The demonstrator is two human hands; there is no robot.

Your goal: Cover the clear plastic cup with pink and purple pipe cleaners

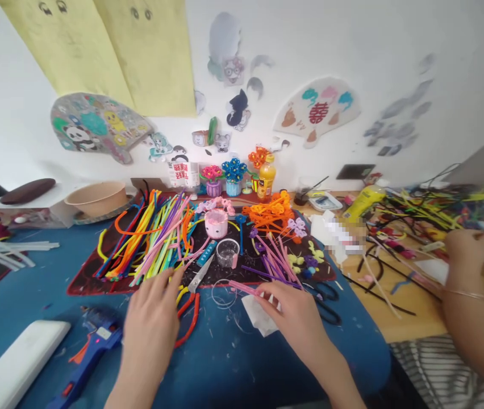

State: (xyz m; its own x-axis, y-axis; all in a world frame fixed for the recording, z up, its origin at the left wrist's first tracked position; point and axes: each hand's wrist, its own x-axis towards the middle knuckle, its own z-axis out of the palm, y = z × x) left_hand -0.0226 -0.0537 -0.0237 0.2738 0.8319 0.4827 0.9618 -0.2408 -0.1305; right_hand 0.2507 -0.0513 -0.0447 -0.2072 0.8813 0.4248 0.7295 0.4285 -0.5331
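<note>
My right hand (295,318) pinches a few short pink pipe cleaners (242,287) between thumb and fingers, above a crumpled white tissue (259,318). My left hand (152,318) is open, palm down, its fingers stretched toward the front of a heap of coloured pipe cleaners (163,233). Beside its fingertips lie scissors (199,278) with red and yellow handles. A clear round cup (227,254) stands ahead, between the hands. Behind the cup is a small pink pot (216,224) with pink pipe-cleaner loops on top. Pink and purple pipe cleaners (279,258) lie beyond my right hand.
A blue glue gun (99,341) and a white case (20,363) lie at left. Black-handled scissors (327,304) rest at right. Orange pipe-cleaner flowers (271,213) and a drink bottle (266,176) stand behind. A co-worker's arm (467,284) works at the right.
</note>
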